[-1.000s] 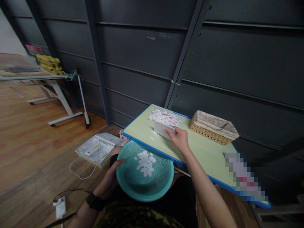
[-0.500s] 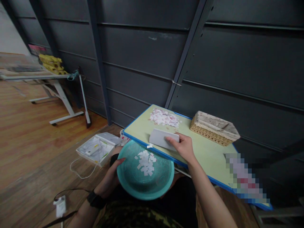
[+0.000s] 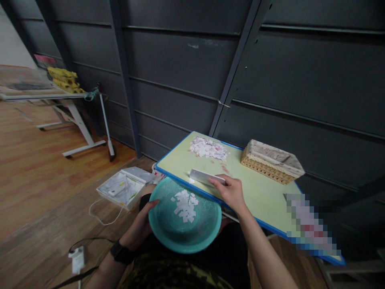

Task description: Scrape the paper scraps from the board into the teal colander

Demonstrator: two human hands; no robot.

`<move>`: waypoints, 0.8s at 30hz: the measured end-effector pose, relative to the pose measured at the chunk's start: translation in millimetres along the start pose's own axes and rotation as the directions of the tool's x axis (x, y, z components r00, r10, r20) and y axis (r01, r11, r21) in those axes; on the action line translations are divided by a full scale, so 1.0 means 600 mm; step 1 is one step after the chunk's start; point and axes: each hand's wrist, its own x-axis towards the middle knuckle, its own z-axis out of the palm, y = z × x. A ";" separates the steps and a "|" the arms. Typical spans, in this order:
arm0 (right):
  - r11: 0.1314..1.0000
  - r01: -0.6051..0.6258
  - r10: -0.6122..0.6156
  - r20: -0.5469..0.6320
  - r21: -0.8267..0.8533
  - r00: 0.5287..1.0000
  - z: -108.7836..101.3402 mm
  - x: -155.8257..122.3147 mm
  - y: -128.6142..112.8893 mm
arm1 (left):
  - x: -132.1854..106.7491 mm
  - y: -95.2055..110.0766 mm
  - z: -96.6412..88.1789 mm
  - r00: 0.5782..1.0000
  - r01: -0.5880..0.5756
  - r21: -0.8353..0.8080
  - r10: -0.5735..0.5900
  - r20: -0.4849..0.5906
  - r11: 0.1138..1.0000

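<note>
My left hand (image 3: pixel 143 221) grips the left rim of a round teal mesh colander (image 3: pixel 188 243), which rests on my lap under the table's near edge. Small white paper pieces (image 3: pixel 185 206) lie in its bottom. My right hand (image 3: pixel 231 192) is closed on the right end of a flat, light grey scraper-like plate (image 3: pixel 202 176). The plate is tipped so that little more than a narrow face shows, low over the table's near edge. A paper scrap (image 3: pixel 191 181) sits at its left end. Farther back lies a heap of paper scraps (image 3: pixel 208 148).
The yellow-green table (image 3: pixel 261 200) has a blue edge. A lined wicker basket (image 3: pixel 270 166) stands at its back right, with a blurred-out item at the far right. An open white box (image 3: pixel 120 188) and a white plug (image 3: pixel 77 260) with cables lie on the floor at left.
My right hand has tilted the plate from showing its broad face to nearly edge-on. The scrap at its left end has shifted slightly onto the table edge. My left hand and the colander stay put.
</note>
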 end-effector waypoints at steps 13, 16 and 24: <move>0.996 0.092 -0.091 -0.074 0.003 0.993 0.035 0.007 0.012 | 0.002 0.001 0.001 1.000 0.014 0.000 -0.014 -0.009 1.000; 0.995 0.099 -0.099 -0.018 0.000 0.995 0.038 0.002 0.014 | 0.001 0.001 0.000 1.000 0.014 0.009 -0.014 -0.004 1.000; 0.996 0.056 -0.061 0.071 0.068 0.996 0.012 -0.025 -0.018 | -0.005 0.005 0.010 1.000 -0.005 0.029 0.006 -0.026 1.000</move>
